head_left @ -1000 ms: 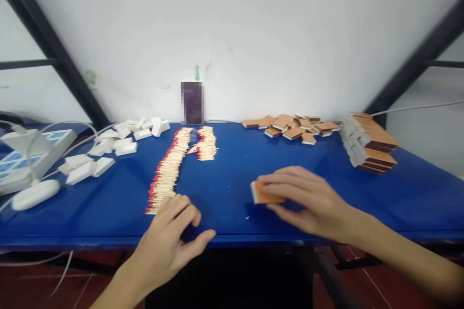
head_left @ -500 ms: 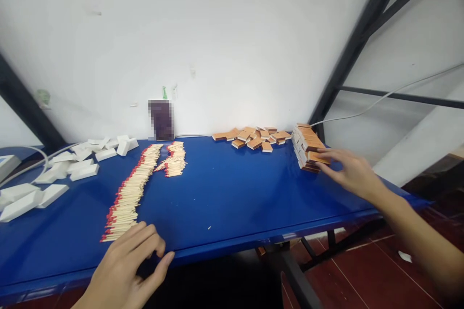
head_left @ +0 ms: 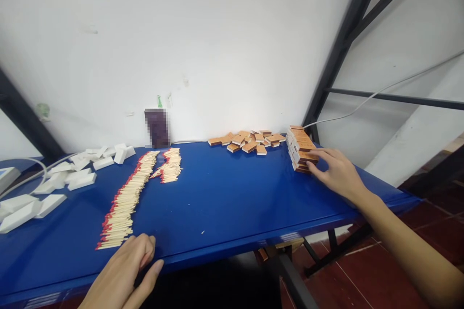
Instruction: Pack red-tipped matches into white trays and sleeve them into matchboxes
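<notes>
At the right end of the blue table, my right hand (head_left: 335, 171) is closed on a brown matchbox at the near top of a stack of matchboxes (head_left: 300, 142). Thumb and fingertips are against its end, and the box still lies on the stack. My left hand (head_left: 125, 268) hovers by the table's front edge with nothing visible in it. Its fingers are half curled and the thumb stands apart. Just beyond it lies a long row of red-tipped matches (head_left: 126, 198), and a shorter pile of matches (head_left: 171, 165) lies to the right of that row.
Loose brown matchboxes (head_left: 250, 142) lie in a heap along the wall. Several white matchbox trays (head_left: 81, 178) are scattered at the left. A blurred dark object (head_left: 157, 128) leans on the wall. A black metal frame (head_left: 337, 58) rises behind the stack, with a cable (head_left: 348, 115) crossing it.
My view has shifted slightly. The left hand's fingers have curled in more. The right hand stays at the near end of the stack, its fingers on the matchbox.
</notes>
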`<control>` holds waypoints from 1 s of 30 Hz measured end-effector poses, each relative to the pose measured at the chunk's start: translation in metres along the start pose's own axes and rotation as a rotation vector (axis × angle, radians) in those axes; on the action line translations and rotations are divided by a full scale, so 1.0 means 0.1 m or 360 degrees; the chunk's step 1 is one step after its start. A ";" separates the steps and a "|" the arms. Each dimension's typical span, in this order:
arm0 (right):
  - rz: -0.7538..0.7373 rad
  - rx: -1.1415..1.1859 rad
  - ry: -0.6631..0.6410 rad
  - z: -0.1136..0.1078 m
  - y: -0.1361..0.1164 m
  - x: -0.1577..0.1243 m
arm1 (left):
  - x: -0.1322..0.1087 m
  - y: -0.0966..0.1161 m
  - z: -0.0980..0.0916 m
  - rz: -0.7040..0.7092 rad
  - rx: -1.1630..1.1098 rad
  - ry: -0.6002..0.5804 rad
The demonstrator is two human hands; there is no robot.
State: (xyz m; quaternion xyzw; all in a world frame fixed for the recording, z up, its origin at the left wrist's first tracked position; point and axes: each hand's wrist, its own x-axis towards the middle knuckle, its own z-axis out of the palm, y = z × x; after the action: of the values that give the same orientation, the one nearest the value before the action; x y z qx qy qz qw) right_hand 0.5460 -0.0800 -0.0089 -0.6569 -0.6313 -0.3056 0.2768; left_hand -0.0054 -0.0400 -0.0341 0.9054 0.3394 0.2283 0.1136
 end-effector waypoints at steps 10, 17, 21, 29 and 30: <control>-0.0275 0.0555 -0.0014 -0.11 -0.90 0.27 | 0.24 0.16 -0.54 0.0211 0.0103 -0.0284; -0.0671 0.0343 -0.0424 0.66 -1.09 0.81 | 0.73 -0.89 -1.20 -0.0556 0.1079 -0.0077; -0.0762 0.0271 -0.0500 0.98 -1.15 1.05 | 0.91 -1.33 -1.19 -0.0661 0.1285 -0.0117; -0.0779 0.0233 -0.0557 1.21 -1.32 1.15 | 0.80 -1.42 -0.99 -0.0563 0.1228 -0.0202; -0.0772 0.0229 -0.0562 1.22 -1.34 1.13 | 0.78 -1.42 -0.99 -0.0550 0.1200 -0.0201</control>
State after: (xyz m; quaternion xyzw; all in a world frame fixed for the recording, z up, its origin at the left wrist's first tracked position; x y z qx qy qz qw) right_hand 0.4207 0.0932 -0.0074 -0.5086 -0.8280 -0.1984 0.1277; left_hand -0.0819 0.1225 0.0268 0.8256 0.5385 0.0097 -0.1684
